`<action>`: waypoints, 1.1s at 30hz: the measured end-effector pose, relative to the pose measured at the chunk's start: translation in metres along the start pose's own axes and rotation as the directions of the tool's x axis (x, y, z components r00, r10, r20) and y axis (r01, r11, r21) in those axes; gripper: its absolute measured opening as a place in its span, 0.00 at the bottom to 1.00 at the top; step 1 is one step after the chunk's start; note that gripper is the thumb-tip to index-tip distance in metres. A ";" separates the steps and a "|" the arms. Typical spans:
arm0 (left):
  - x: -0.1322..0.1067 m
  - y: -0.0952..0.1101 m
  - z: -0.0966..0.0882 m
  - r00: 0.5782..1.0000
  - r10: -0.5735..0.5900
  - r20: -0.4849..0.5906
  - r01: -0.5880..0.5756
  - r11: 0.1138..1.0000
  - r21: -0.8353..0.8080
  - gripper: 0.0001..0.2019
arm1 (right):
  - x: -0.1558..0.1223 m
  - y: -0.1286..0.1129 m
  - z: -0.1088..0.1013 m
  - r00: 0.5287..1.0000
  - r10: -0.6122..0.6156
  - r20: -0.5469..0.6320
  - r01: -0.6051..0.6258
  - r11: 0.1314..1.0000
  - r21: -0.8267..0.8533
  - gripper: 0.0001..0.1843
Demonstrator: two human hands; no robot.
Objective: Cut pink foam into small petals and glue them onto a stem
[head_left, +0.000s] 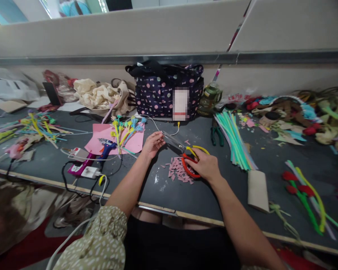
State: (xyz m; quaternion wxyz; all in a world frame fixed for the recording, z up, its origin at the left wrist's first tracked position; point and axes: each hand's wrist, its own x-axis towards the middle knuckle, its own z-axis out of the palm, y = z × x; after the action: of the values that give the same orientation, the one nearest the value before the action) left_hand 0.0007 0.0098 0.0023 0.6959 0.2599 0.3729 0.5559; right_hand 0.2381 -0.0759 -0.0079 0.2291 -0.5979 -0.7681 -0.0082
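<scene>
My right hand (206,165) grips the handles of a pair of scissors (175,141), one loop yellow and the other red. The blades point up and to the left, parted slightly. Close to their tips, my left hand (154,145) has its fingers pressed together; what they hold, if anything, is too small to make out. Under the scissors lies a loose pile of small pink cut pieces (178,171) on the dark tabletop (146,189).
Left are a blue glue gun (106,149), pink sheet (98,135), pipe-cleaner flowers (126,131) and a power strip (83,165) with cables. A patterned bag (154,95) stands behind. Right are pliers (216,133), green pipe cleaners (233,140) and a beige block (257,190).
</scene>
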 end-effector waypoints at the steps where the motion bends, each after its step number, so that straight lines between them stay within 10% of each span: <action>1: 0.000 0.000 0.000 1.000 -0.001 -0.006 0.001 1.000 0.004 0.13 | 0.000 0.000 0.000 1.000 0.001 0.001 -0.001 1.000 -0.002 0.28; 33: -0.001 -0.002 -0.001 0.996 0.013 0.087 -0.020 0.997 0.075 0.16 | 0.000 -0.002 -0.004 0.997 0.051 0.051 -0.058 0.988 0.143 0.26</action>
State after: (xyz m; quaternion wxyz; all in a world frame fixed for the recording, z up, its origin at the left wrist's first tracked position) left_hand 0.0007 0.0083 0.0006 0.6964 0.3129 0.3612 0.5354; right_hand 0.2380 -0.0774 -0.0039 0.2539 -0.6004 -0.7553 0.0679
